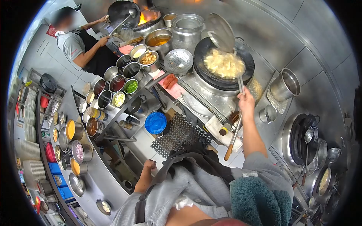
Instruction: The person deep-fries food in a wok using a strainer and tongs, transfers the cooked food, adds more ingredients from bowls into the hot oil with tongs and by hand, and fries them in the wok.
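My right hand (246,100) is closed round a long-handled metal utensil with a wooden grip end (228,152). Its shaft runs up over the black wok (200,56); I cannot make out its head. Pale yellow, steaming food (224,63) fills the middle of the wok. Tilted above the far side of the food is a large round metal pan or strainer (221,32), blurred; what supports it is unclear. Down beside my apron, my left hand (150,164) hangs with its fingers curled, and whether anything is inside them cannot be seen.
Left of the wok lie a perforated strainer (178,61) and pots of ingredients, including a pot of orange liquid (158,41). A co-worker (88,47) handles another wok (123,17) near flames. A blue-lidded bucket (155,122) stands on the floor; a steel pot (284,84) stands right.
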The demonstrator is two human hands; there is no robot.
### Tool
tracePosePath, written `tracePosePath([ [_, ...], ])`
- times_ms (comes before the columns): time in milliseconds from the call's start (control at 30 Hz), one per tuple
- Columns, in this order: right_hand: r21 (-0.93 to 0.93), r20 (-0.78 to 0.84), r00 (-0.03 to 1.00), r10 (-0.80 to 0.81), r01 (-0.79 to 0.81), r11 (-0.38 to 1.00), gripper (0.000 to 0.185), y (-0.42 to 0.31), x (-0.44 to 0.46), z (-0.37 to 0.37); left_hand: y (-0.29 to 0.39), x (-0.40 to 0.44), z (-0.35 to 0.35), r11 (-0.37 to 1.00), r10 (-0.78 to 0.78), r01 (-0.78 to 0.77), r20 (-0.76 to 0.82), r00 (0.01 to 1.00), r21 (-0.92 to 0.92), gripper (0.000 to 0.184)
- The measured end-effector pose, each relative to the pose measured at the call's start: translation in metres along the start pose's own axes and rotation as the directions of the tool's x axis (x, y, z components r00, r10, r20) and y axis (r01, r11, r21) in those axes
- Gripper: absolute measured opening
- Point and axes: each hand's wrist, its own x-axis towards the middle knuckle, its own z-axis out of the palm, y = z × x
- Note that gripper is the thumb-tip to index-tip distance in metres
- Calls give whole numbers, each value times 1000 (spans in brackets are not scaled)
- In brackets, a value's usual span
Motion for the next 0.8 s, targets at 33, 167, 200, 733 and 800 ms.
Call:
tracePosePath([
  [33,-87,-42,999,-5,1,996,40,10,11,-9,4,-4,-1,989,-136,137,9,991,-56,14],
  [167,-351,-159,987,13,-68,934,39,34,30,-22,60,-35,-3,923,-385,382,-70,920,-43,15],
  [200,-434,-209,977,-45,-51,900,38,40,30,-21,58,-38,0,915,-402,396,-89,911,-74,15],
  [733,-455,-105,994,1,-48,889,39,53,51,13,29,1,-10,995,-84,84,-3,996,-56,11],
  [800,-436,-78,996,53,-82,896,39,62,57,14,33,0,-9,992,-126,127,33,991,-20,12],
])
